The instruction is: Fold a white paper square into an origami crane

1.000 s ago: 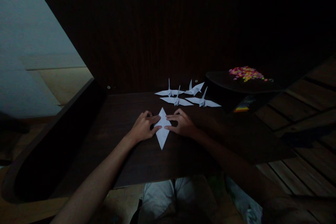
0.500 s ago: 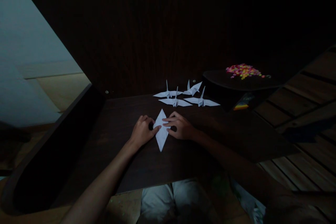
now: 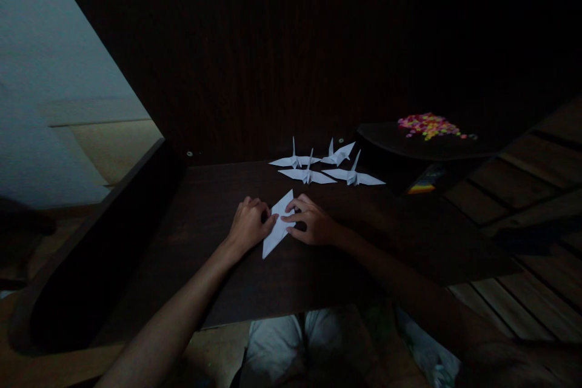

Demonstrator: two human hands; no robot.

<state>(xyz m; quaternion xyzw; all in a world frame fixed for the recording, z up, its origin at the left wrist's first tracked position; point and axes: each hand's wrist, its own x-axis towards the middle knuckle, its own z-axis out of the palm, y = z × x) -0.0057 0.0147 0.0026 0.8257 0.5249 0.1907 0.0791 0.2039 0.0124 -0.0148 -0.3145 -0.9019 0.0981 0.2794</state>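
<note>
A white folded paper diamond point(image 3: 277, 227) lies tilted on the dark desk, its upper point leaning right. My left hand point(image 3: 249, 223) grips its left edge, thumb on top and the other fingers curled. From the right, my right hand point(image 3: 313, 221) holds the opposite edge, with fingertips on the paper and the thumb at the lower side. Beyond my hands stand several white paper cranes, among them a front left crane point(image 3: 307, 176) and a front right crane point(image 3: 353, 177), with wings spread.
A pile of small colourful pieces point(image 3: 430, 125) sits on a rounded shelf point(image 3: 382, 136) at the right. Under it is a box with a rainbow stripe point(image 3: 422, 187). A raised side panel point(image 3: 100, 236) bounds the desk on the left, and a tall dark back panel point(image 3: 254, 60) rises behind.
The folded paper has turned clockwise from upright to slanted, its lower point swinging left. Both hands stay on it. The whole view has shifted slightly.
</note>
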